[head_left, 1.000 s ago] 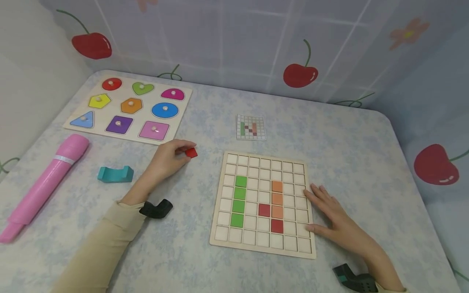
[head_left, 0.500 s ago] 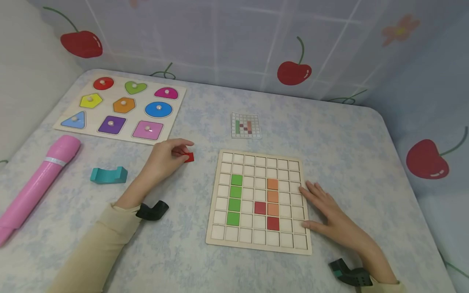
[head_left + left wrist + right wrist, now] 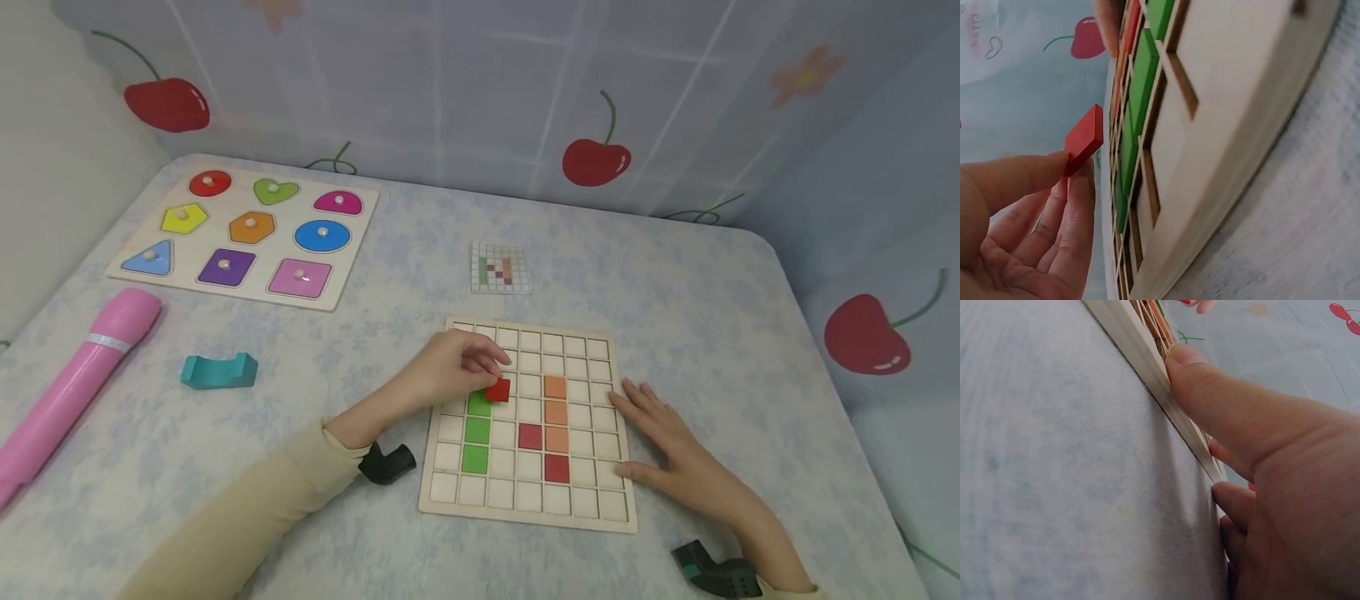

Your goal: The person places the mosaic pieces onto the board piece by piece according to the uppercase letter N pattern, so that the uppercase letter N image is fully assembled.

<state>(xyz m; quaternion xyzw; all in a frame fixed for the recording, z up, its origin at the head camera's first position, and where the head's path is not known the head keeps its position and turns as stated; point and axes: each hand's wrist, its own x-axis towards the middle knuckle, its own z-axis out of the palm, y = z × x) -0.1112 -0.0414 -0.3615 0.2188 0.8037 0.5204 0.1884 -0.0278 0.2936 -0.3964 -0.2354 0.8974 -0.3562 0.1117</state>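
Between thumb and fingertips my left hand (image 3: 450,367) pinches a red square tile (image 3: 498,390), held over the upper left part of the wooden grid board (image 3: 528,518). In the left wrist view the red tile (image 3: 1085,139) is tilted and apart from the board. Green tiles (image 3: 477,430) stand in one column of the board, the top one hidden by my left hand. Orange tiles (image 3: 556,412) fill part of another column, with dark red tiles (image 3: 557,468) beside and below them. My right hand (image 3: 682,454) rests at the board's right edge, its thumb and fingers touching the rim.
Behind the board lies a small printed pattern card (image 3: 500,268). A knobbed shape puzzle (image 3: 337,283) is at the back left. A teal block (image 3: 219,372) and a pink toy microphone (image 3: 78,379) lie on the left. A cherry-print curtain (image 3: 480,108) hangs behind the table.
My left hand has carried the red tile rightward from the bare table to above the board. The right hand stays at the board's edge. The head view has shifted slightly.
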